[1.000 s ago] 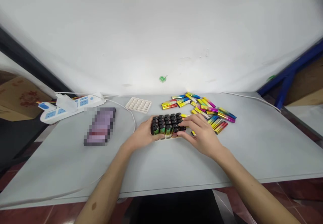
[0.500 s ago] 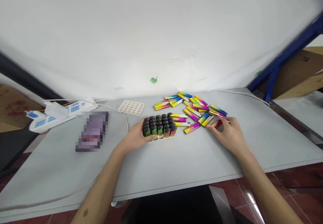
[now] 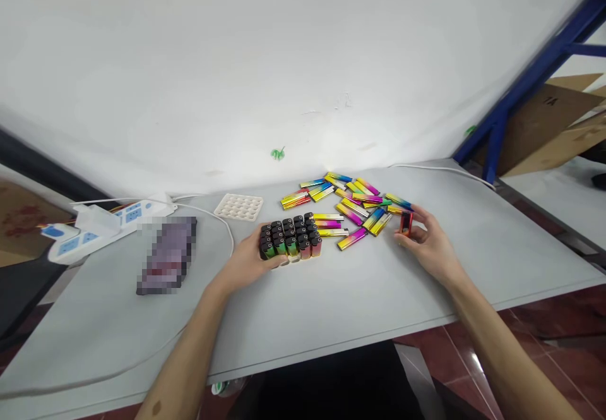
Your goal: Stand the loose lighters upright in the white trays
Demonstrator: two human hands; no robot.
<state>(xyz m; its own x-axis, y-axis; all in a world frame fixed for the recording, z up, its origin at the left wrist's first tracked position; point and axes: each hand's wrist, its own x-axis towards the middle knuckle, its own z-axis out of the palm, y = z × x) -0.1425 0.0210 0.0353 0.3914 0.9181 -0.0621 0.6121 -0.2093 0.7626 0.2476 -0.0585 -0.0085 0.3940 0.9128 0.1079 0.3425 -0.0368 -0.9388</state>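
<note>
My left hand [image 3: 250,257] grips the left end of a white holed tray [image 3: 294,259] packed with upright lighters [image 3: 290,235]. They have black tops and green, yellow or red bodies, and my thumb lies along the front row. Over to the right, my right hand [image 3: 423,241] holds a red shiny metal lighter sleeve [image 3: 406,223] upright between thumb and fingers, a dark end showing. Between my hands and further back lies a loose pile of metallic sleeves [image 3: 353,239] in yellow, pink and blue. Some of them touch the tray's right side.
A second white holed tray [image 3: 238,206] lies behind my left hand. To the left are a blurred-out purple object [image 3: 168,256], a white power strip [image 3: 111,225] and a white cable [image 3: 230,234]. Behind the table stands a white wall [image 3: 303,79]; a blue metal frame [image 3: 495,136] and cardboard boxes [image 3: 534,117] are at the right.
My right hand has lifted the red sleeve off the table at the pile's right edge and turned it upright. My left hand stays on the tray. The view has shifted slightly.
</note>
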